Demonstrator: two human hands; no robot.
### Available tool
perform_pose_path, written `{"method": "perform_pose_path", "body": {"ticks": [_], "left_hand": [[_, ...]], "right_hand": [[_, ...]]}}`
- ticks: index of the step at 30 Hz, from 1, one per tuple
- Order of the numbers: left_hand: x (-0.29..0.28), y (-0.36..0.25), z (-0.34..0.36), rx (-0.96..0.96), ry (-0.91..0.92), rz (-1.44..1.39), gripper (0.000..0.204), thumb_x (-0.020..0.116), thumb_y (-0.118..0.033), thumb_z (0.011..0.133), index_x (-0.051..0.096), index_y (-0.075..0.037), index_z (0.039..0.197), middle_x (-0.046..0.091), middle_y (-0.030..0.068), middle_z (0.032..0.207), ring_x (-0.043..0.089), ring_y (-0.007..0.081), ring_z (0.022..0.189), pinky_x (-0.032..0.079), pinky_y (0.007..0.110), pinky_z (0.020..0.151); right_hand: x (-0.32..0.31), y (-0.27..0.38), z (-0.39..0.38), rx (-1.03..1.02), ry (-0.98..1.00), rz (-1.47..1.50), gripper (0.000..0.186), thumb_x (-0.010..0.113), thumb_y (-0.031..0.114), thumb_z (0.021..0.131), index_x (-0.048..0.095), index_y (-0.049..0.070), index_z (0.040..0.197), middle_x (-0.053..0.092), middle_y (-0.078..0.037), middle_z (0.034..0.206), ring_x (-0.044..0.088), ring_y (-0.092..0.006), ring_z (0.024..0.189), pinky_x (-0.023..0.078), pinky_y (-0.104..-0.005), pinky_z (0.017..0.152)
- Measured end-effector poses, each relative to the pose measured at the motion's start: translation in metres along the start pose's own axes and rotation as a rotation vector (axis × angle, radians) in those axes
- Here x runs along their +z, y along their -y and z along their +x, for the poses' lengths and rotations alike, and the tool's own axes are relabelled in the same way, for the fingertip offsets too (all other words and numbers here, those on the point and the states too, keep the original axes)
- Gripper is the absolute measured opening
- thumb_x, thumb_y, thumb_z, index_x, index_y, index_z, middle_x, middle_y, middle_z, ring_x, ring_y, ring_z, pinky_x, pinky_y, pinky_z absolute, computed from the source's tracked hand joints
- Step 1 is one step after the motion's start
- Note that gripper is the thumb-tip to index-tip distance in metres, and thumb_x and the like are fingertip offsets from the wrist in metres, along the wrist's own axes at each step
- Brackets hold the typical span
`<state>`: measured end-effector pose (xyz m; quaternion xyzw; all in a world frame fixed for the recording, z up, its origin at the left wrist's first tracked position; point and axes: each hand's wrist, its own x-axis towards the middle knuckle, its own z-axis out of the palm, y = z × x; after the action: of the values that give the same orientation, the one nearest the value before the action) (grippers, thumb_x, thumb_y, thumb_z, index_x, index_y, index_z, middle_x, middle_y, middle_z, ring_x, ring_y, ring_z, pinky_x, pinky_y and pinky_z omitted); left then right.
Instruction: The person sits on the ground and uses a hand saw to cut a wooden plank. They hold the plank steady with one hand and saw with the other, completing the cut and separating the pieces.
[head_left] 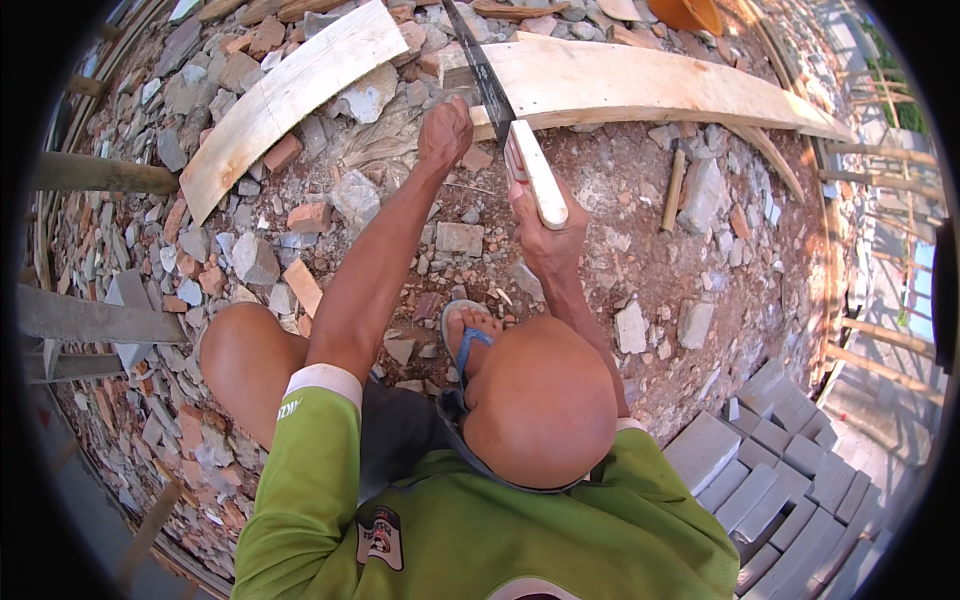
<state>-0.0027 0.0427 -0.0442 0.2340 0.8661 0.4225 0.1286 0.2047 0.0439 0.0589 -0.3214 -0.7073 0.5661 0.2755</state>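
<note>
White-handled saw (499, 103) in right hand (553, 247), tip unseen

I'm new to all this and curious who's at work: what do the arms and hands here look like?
They're a person's. The left hand and right hand show no gloves, and the forearms are bare. The short green sleeves end in pale cuffs; the left has a small white marking.
</note>
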Motion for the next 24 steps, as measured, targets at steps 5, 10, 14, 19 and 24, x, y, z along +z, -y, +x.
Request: {"method": "perform_pose_path", "body": {"ticks": [5,10,14,19,24], "left_hand": [[0.000,0.016,-0.003,0.005,-0.006,0.004,0.059,0.039,-0.032,0.101,0.066,0.008,0.067,0.060,0.0351,0.069,0.065,0.0518,0.069,0.052,0.056,0.065],[0.000,0.003,-0.018,0.056,-0.055,-0.022,0.057,0.039,-0.030,0.102,0.064,0.008,0.069,0.060,0.0350,0.070,0.063,0.0526,0.069,0.051,0.054,0.066],[-0.008,0.020,0.001,-0.019,0.065,-0.027,0.059,0.040,-0.034,0.102,0.062,0.007,0.066,0.059,0.0360,0.073,0.064,0.0501,0.074,0.050,0.055,0.067],[0.005,0.015,-0.005,-0.006,0.003,-0.030,0.059,0.040,-0.035,0.101,0.064,0.008,0.069,0.060,0.0363,0.072,0.064,0.0526,0.072,0.051,0.056,0.069],[0.001,0.016,-0.004,-0.005,-0.024,-0.019,0.060,0.040,-0.035,0.101,0.065,0.010,0.070,0.061,0.0369,0.073,0.064,0.0533,0.073,0.051,0.057,0.071]], "right_hand": [[-0.063,-0.029,-0.102,-0.160,0.056,-0.265,0.049,0.070,0.007,0.088,0.055,-0.009,0.132,0.072,-0.018,0.106,0.071,-0.0175,0.094,0.057,-0.0306,0.081],[-0.056,-0.025,-0.101,-0.152,0.008,-0.222,0.049,0.070,0.007,0.088,0.055,-0.008,0.132,0.073,-0.017,0.103,0.071,-0.0169,0.092,0.057,-0.0293,0.079],[0.005,0.007,-0.023,-0.097,0.023,-0.078,0.046,0.069,0.008,0.090,0.057,-0.007,0.131,0.064,-0.005,0.081,0.054,-0.0077,0.066,0.045,-0.0252,0.056],[-0.079,-0.061,-0.109,0.082,0.050,-0.115,0.046,0.070,0.009,0.089,0.057,-0.008,0.130,0.071,-0.010,0.093,0.067,-0.0132,0.083,0.054,-0.0268,0.076],[-0.054,-0.006,-0.088,-0.058,0.015,-0.145,0.045,0.069,0.007,0.089,0.058,-0.008,0.129,0.072,-0.012,0.098,0.068,-0.0139,0.087,0.055,-0.0269,0.081]]}}
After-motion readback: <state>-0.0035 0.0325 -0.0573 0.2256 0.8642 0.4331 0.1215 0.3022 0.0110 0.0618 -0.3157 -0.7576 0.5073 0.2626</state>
